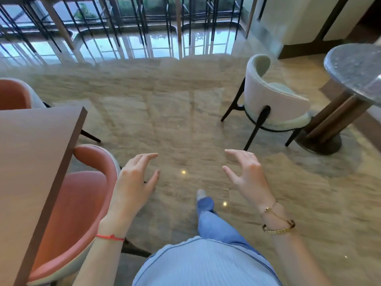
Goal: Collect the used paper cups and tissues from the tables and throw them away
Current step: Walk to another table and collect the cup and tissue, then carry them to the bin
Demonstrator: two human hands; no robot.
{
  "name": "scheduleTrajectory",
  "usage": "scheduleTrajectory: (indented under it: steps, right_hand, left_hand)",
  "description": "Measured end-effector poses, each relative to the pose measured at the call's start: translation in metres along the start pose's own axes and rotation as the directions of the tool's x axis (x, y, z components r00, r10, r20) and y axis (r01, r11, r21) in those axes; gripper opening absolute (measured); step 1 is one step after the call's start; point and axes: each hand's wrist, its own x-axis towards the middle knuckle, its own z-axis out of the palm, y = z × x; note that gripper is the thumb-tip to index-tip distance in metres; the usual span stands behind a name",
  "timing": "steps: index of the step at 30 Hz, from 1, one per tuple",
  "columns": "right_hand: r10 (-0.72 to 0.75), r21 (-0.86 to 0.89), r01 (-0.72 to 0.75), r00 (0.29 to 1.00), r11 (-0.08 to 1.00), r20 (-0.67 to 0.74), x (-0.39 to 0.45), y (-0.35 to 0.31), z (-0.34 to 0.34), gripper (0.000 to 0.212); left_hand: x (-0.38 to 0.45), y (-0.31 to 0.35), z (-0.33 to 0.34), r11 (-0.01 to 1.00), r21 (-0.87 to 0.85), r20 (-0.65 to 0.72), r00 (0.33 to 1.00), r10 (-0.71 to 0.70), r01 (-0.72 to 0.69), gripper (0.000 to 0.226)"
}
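Observation:
My left hand (134, 182) and my right hand (245, 174) are held out in front of me over the marble floor, fingers apart, holding nothing. No paper cup or tissue shows anywhere in view. A brown rectangular table (31, 153) lies at my left, its visible top bare. A round grey stone table (354, 67) on a wooden pedestal stands at the far right, with nothing visible on the part I can see. One of my legs in blue trousers steps forward below my hands.
A pink chair (82, 199) is tucked at the brown table beside my left arm; another pink chair (14, 93) sits further back. A white chair (274, 104) faces the round table. Open polished floor (175, 120) stretches ahead to a dark railing (123, 23) and windows.

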Motion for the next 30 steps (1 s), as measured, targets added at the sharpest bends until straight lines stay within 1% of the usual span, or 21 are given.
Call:
scheduleTrajectory:
  steps: [5, 12, 17, 21, 26, 30]
  right_hand:
    - [-0.005, 0.005, 0.004, 0.999, 1.0, 0.035, 0.121, 0.016, 0.025, 0.041]
    - [-0.081, 0.012, 0.081, 0.995, 0.997, 0.066, 0.328, 0.02, 0.04, 0.041]
    - [-0.138, 0.005, 0.138, 0.984, 0.99, 0.112, 0.456, 0.016, 0.053, 0.044]
    - [-0.136, 0.03, 0.133, 0.983, 0.991, 0.125, 0.537, 0.019, 0.076, 0.043]
    - [-0.106, 0.031, 0.102, 0.984, 0.994, 0.142, 0.64, 0.029, 0.123, 0.041]
    - [-0.099, 0.036, 0.095, 0.985, 0.995, 0.139, 0.74, 0.024, 0.159, 0.041]
  left_hand:
    - [0.113, -0.029, 0.015, 0.999, -0.002, -0.017, 0.999, -0.032, 0.032, 0.039]
    - [0.294, -0.058, 0.015, 0.997, -0.009, -0.107, 0.992, -0.073, 0.072, 0.038]
    - [0.399, -0.084, 0.011, 0.994, 0.0, -0.163, 0.98, -0.11, 0.111, 0.037]
    - [0.475, -0.114, 0.014, 0.986, 0.0, -0.16, 0.973, -0.165, 0.167, 0.037]
    - [0.582, -0.164, 0.022, 0.989, -0.009, -0.134, 0.98, -0.147, 0.147, 0.038]
    - [0.682, -0.205, 0.018, 0.991, -0.004, -0.135, 0.982, -0.134, 0.134, 0.037]
